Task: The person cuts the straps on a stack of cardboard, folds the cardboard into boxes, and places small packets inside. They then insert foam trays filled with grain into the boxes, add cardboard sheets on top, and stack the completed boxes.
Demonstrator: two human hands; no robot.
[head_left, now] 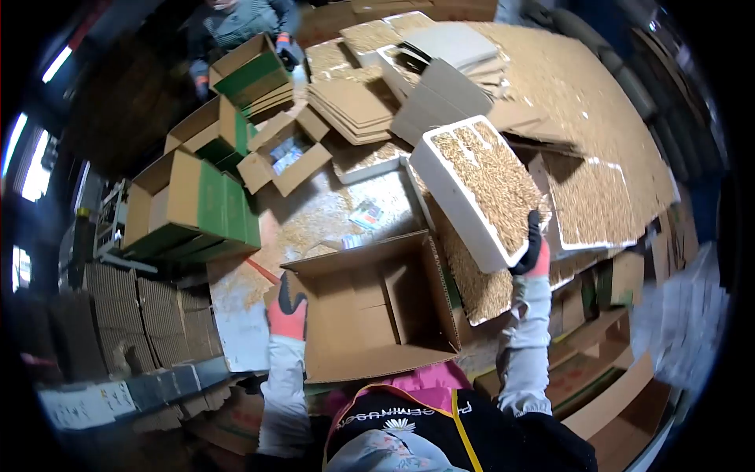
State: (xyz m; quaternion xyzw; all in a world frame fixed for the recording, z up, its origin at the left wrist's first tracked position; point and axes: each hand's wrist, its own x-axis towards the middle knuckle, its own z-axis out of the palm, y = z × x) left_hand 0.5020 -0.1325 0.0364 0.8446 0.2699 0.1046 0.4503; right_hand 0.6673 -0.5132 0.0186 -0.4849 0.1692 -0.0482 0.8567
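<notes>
An open cardboard box (pixel 346 315) stands in front of my body, its inside bare. My left hand (pixel 288 313), in a pink glove with dark fingers, grips the box's left wall. In my right hand (pixel 536 250), gloved alike, is the lower right corner of a white foam tray (pixel 464 216). The tray is filled with small golden-brown, grain-like pieces and tilts beside the box's upper right side. Part of my right hand's grip is hidden behind the tray. Below that tray lies another bed of the same pieces (pixel 476 283).
More filled trays (pixel 590 204) and a broad heap (pixel 566 79) lie right and behind. Green-and-brown boxes (pixel 189 197) stand left, near a small open box (pixel 287 157). Flat cardboard sheets (pixel 354 106) are stacked at the back. A co-worker (pixel 244 23) handles a box at the far left.
</notes>
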